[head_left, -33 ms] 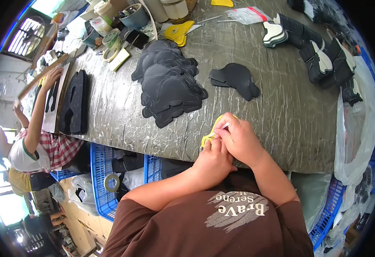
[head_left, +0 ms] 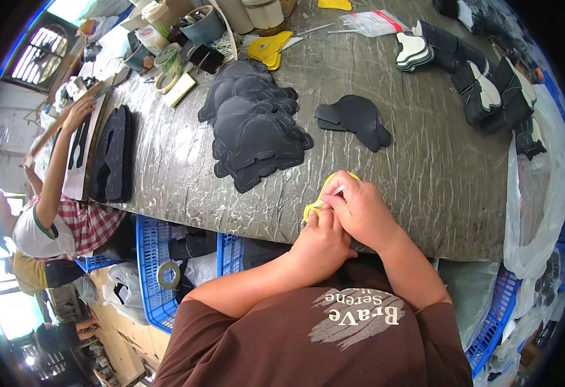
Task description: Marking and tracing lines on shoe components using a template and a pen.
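Far left of the grip, we see a co-worker [head_left: 79, 222] in a checked garment, both arms raised to the table's end; nearer, a stack of long black pieces [head_left: 111, 158] lies on the table [head_left: 437, 161]; below the table edge, left of the grip, stands a blue basket [head_left: 145, 258] with a pale ring [head_left: 168, 275] at its side; beyond the grip to the left spreads a large black heap [head_left: 256, 129], with tubs [head_left: 203, 26] and yellow shapes [head_left: 268, 50] farther off behind it.

At the grip itself, our left hand [head_left: 322, 244] rests its fingertips on the near end of a yellow piece [head_left: 309, 211], though we cannot tell whether it pinches it; our right hand [head_left: 364, 208] pinches a slim white stick [head_left: 338, 190] over that piece, which lies by the table's near edge; our fingers stand in the way, hiding much of it.

Straight beyond the grip lies a small black pile [head_left: 353, 119]; far right sit white-topped bundles [head_left: 485, 90] and clear plastic [head_left: 540, 200].

We count one yellow piece at the grip, one stick, one ring and at least two pieces in the small pile; the large heap overlaps too much to count.
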Demonstrator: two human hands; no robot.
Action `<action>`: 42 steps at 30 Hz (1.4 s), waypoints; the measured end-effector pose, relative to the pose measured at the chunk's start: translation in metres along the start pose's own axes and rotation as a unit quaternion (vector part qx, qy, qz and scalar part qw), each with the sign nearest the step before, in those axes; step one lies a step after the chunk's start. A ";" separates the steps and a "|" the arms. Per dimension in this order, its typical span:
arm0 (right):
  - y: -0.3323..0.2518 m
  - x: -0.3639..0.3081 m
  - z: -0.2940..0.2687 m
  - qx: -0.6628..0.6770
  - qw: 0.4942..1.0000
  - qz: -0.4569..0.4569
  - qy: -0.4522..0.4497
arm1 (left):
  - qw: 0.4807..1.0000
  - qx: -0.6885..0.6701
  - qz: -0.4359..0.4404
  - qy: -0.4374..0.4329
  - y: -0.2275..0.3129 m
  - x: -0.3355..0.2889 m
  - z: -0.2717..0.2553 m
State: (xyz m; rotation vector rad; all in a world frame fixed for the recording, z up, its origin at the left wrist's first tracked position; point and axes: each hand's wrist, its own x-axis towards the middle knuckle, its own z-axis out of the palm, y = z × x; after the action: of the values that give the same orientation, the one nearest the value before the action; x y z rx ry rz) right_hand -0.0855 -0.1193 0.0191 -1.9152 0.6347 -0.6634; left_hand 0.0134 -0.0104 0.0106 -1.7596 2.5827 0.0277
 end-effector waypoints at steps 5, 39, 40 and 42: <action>0.001 0.000 0.000 0.011 1.000 0.020 -0.011 | 1.000 -0.003 0.000 0.014 0.001 0.000 0.001; 0.010 0.008 -0.007 -0.006 0.997 0.037 0.063 | 0.999 0.008 -0.021 0.025 0.002 0.002 -0.004; 0.007 0.008 -0.008 -0.007 0.998 0.042 0.045 | 0.999 0.008 -0.021 0.024 0.002 0.002 -0.003; 0.008 0.008 -0.008 -0.008 0.999 0.046 0.027 | 0.999 0.020 -0.016 0.020 0.001 0.001 -0.004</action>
State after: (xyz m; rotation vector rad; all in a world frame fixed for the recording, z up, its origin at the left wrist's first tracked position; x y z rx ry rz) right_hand -0.0864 -0.1327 0.0162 -1.8761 0.7605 -0.6545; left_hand 0.0119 -0.0109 0.0141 -1.8069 2.5624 -0.0603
